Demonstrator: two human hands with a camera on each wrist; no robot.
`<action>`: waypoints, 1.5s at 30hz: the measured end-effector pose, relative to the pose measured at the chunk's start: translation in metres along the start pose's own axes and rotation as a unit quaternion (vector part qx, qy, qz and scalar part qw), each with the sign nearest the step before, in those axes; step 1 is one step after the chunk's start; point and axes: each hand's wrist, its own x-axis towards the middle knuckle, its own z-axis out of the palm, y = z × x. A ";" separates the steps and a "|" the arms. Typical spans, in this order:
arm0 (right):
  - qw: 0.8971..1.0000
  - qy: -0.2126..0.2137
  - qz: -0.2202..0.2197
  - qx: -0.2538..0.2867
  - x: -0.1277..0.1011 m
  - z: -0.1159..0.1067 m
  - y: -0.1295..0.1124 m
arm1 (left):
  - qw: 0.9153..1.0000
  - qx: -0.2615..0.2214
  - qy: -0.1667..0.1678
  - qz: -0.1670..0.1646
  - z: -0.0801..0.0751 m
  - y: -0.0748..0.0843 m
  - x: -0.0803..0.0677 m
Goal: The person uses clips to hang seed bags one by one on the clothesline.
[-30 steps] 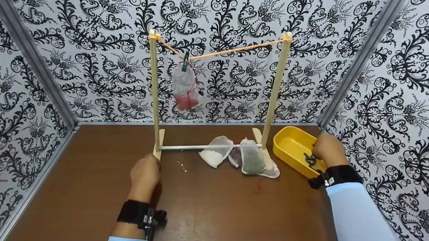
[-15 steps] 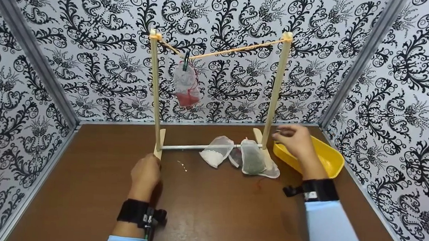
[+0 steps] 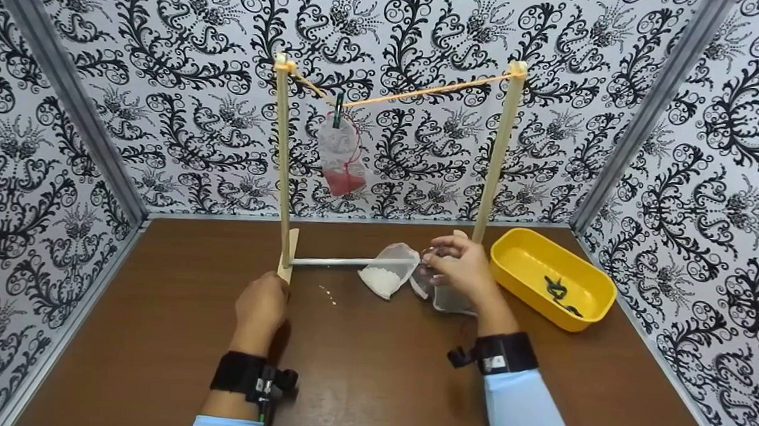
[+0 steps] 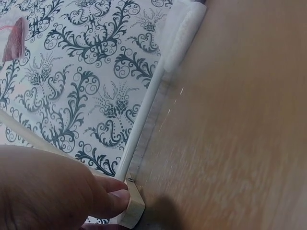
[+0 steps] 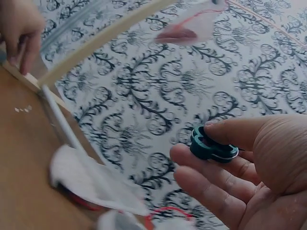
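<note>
Ahead of and above the left hand (image 3: 261,301), on the sagging orange cord (image 3: 418,95): hung pouch (image 3: 339,146) with red contents, clipped by a dark peg (image 3: 338,110); apparently the finished part.
Left hand: clamped on the wooden foot (image 3: 285,273), probably to steady the stand.
Right hand (image 3: 464,269): thumb and fingers pinching a green peg (image 5: 213,152), held in the air, clear of the cord; no pouch in its grasp.
White-grain pouch (image 3: 381,281): just left of the right hand, beside the white rod (image 3: 331,261), unpegged.
Covered pouches (image 3: 454,301): beneath the right hand, loose on the worktop (image 3: 358,381), partly hidden, exact count impossible to tell.
Yellow tray (image 3: 531,297): right of the right hand, with more pegs (image 3: 554,287) inside, unused.
Pouches overall: seemingly an early stage, one up, the others yet to be hung.
</note>
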 end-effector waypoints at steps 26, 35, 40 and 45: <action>0.984 -0.134 -0.080 -0.085 -0.027 0.059 -0.003 | 0.957 -0.092 0.074 0.266 -0.044 0.090 -0.048; 0.973 -0.195 -0.097 -0.082 -0.039 0.065 -0.017 | 0.940 -0.061 0.069 0.328 -0.051 0.110 -0.065; 0.971 -0.209 -0.087 -0.072 -0.038 0.065 -0.016 | 0.937 -0.031 0.058 0.343 -0.051 0.110 -0.066; 0.970 -0.209 -0.094 -0.079 -0.038 0.062 -0.016 | 0.934 -0.008 0.059 0.353 -0.051 0.113 -0.065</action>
